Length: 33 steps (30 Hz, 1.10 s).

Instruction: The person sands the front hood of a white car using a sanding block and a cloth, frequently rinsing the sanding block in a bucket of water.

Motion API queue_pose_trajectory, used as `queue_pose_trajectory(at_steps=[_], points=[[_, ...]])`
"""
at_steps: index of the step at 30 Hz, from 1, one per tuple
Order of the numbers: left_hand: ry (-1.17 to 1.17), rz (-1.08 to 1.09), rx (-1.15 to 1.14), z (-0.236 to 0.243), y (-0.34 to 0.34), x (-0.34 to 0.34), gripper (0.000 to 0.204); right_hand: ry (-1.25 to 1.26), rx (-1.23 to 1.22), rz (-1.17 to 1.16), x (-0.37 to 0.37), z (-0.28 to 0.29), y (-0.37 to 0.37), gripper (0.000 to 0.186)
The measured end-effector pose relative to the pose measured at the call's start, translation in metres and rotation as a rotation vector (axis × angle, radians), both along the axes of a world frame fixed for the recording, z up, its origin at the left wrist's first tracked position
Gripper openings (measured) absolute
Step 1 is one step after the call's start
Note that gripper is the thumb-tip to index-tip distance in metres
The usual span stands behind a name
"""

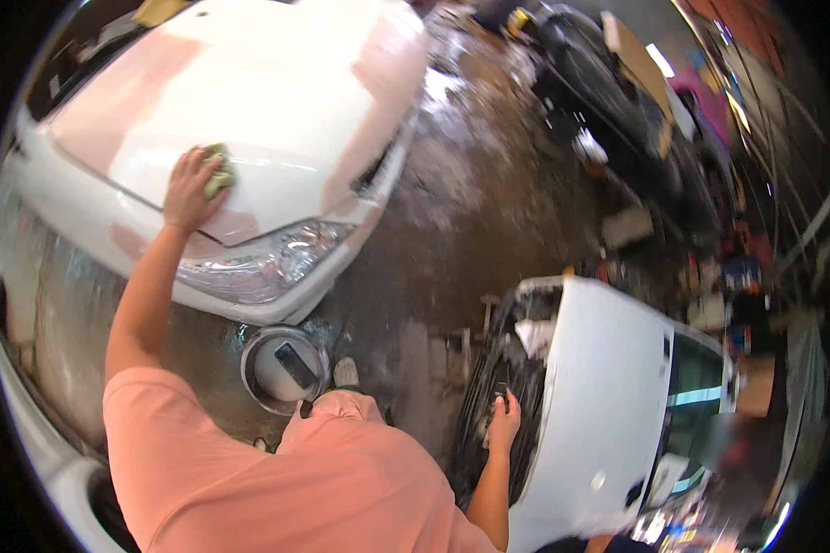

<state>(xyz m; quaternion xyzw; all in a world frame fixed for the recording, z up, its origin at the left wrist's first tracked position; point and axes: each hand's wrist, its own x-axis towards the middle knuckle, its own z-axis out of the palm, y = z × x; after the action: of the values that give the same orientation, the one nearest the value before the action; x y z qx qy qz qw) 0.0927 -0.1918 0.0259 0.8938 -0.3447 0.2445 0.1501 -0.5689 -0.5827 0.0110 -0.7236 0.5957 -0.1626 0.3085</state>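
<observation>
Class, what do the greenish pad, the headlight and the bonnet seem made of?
Greenish pad: probably soft sponge or cloth, matte and lumpy.
Headlight: likely clear, glossy plastic; see-through, bright glints.
Bonnet: perhaps painted metal; smooth white sheen, dull pinkish patches.

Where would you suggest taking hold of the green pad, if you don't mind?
I'd pinch the exposed right edge of the green pad, probably coming from the right: it bulges out past the left hand, which covers its other side on the white hood.
</observation>
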Motion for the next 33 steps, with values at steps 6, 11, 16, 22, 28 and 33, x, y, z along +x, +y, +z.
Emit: queue_pose_trajectory(at_steps=[6,11,16,22,28,33], points=[[-0.050,0.082,0.012,-0.002,-0.001,0.000,0.059,-0.007,-0.242,0.796,0.183,0.002,-0.103,0.040],[-0.067,0.430,-0.114,-0.024,-0.039,-0.005,0.061,-0.217,-0.437,1.470,0.378,0.021,-0.065,0.040],[-0.008,0.778,-0.307,-0.022,-0.082,0.001,0.069,-0.396,-0.305,1.787,0.506,0.020,0.009,0.045],[-0.004,0.790,-0.415,-0.013,-0.082,-0.013,0.072,-0.451,0.096,1.892,0.577,0.004,0.051,0.041],[0.084,1.130,-1.418,-0.051,-0.216,-0.132,0.044,-0.470,0.340,2.044,0.619,0.003,0.040,0.042],[0.269,0.694,-2.210,-0.043,-0.316,-0.182,0.046,-0.625,0.210,2.300,0.598,-0.012,0.039,0.046]])
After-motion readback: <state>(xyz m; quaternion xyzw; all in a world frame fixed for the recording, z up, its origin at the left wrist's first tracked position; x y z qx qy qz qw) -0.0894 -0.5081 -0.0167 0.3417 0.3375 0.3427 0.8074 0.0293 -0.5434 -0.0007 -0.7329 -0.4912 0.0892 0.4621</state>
